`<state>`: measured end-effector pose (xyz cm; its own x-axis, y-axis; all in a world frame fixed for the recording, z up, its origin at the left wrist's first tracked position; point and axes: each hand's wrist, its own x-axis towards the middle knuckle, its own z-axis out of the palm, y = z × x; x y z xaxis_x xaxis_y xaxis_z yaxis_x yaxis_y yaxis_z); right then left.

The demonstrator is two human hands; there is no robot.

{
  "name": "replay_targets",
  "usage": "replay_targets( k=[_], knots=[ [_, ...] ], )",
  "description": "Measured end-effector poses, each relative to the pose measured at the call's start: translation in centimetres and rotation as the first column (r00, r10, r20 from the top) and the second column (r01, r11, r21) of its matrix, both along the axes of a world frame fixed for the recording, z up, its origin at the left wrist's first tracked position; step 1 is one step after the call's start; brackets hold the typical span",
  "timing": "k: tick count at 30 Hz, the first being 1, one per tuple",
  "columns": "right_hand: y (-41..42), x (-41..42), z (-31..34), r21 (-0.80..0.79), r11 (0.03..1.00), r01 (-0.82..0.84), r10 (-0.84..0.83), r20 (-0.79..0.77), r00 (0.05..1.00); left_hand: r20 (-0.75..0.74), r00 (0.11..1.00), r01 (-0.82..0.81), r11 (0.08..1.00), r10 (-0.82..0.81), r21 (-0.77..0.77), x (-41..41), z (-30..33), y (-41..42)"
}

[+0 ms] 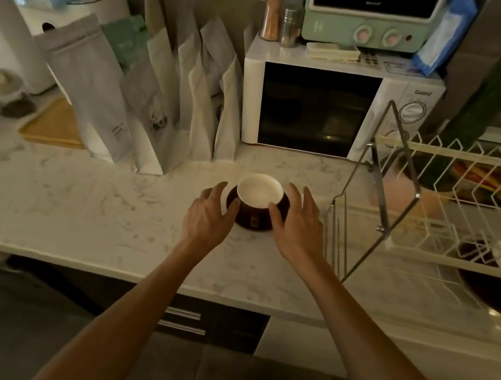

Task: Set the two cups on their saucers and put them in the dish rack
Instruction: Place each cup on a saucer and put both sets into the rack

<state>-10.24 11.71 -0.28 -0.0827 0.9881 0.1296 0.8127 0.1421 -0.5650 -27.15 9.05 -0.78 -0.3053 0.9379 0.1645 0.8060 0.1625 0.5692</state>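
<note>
Not much readable text here, honestly. The white microwave (337, 114) is showing the brand "Galanz" in grey letters at the top of its control panel, right above the upper dial. The mint-green mini oven (369, 11) sitting on top of it is wearing a small white logo on the strip under its glass door, but it's coming out too blurry to read. One of the grey standing pouches (93, 88) is carrying a tiny vertical line of print low on its front, also not legible.
</note>
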Motion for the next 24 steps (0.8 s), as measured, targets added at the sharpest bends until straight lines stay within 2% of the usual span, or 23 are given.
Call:
replay_targets(
  k=[4, 9, 14, 17, 21, 24],
  knots=[
    [1.8, -0.6, -0.5, -0.076, 0.997, 0.005, -0.016, -0.146, 0.989, 0.159, 0.986, -0.030, 0.997, 0.041, -0.075, 0.1, -1.2, 2.5],
    [3.7, -1.5, -1.3, -0.106, 0.994, 0.009, -0.033, -0.228, 0.973, 0.241, 0.970, 0.003, 0.981, 0.044, -0.194, -0.3, -2.8, 4.7],
    [5.9, -2.3, -2.3, -0.171, 0.985, 0.006, -0.061, -0.314, 0.948, 0.383, 0.922, 0.041, 0.970, 0.055, -0.240, -0.6, -3.6, 6.5],
    [6.7, -2.4, -2.9, -0.212, 0.977, 0.014, -0.089, -0.351, 0.932, 0.490, 0.870, 0.081, 0.965, 0.054, -0.250, -0.8, -4.0, 7.1],
    [7.6, -2.2, -3.5, -0.280, 0.960, 0.019, -0.129, -0.381, 0.915, 0.610, 0.784, 0.058, 0.965, 0.114, -0.255, -1.0, -4.2, 8.0],
    [7.8, -1.9, -3.7, -0.312, 0.950, 0.010, -0.135, -0.382, 0.914, 0.646, 0.756, 0.077, 0.965, 0.106, -0.249, -1.1, -4.3, 8.3]
  ],
)
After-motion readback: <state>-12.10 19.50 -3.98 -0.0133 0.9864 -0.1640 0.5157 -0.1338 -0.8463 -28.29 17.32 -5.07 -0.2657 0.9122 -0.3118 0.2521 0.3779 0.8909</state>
